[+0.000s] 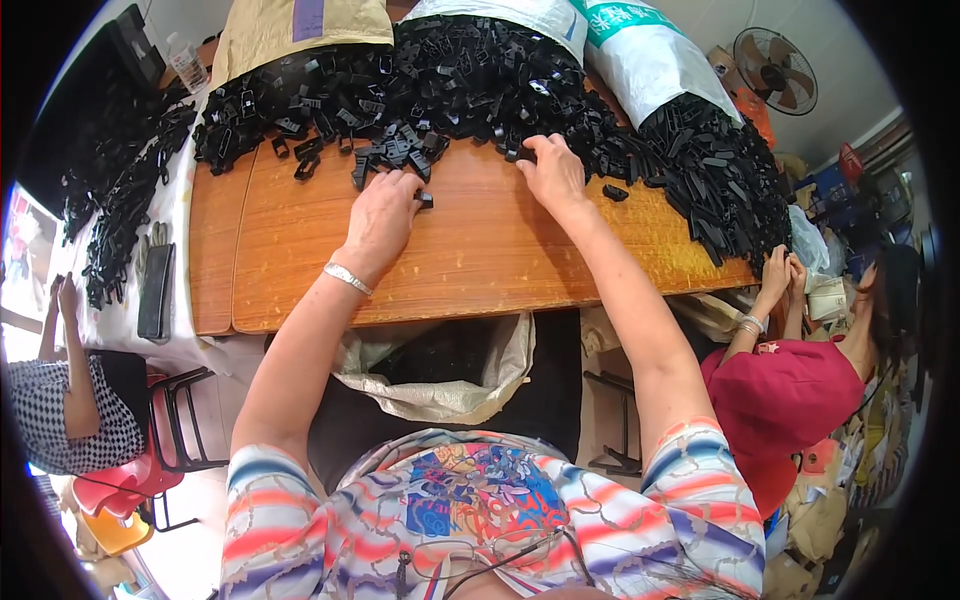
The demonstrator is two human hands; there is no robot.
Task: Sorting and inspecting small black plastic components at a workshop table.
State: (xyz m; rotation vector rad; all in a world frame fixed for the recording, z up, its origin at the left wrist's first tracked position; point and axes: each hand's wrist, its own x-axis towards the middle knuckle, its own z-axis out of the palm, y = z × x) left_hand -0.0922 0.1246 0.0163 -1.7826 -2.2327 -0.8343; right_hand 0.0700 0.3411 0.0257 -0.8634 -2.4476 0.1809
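A long heap of small black plastic parts (470, 75) spills across the far side of the wooden table (450, 255). My left hand (382, 215) is at the heap's near edge, its fingers curled round a small black plastic part (425, 200) that sticks out beside the thumb. Just beyond those fingertips lies a clump of clip-like black pieces (400, 150). My right hand (556, 176) reaches to the edge of the heap, thumb and forefinger closing on a black plastic piece (522, 154), partly hidden by the fingers. One loose black piece (615, 192) lies right of it.
A paper sack (300, 25) and white woven sacks (650, 75) lie open behind the heap. An open woven sack (440, 395) hangs below the table's near edge. Co-workers sit at left (75, 410) and right (785, 400). A fan (775, 70) stands at the far right.
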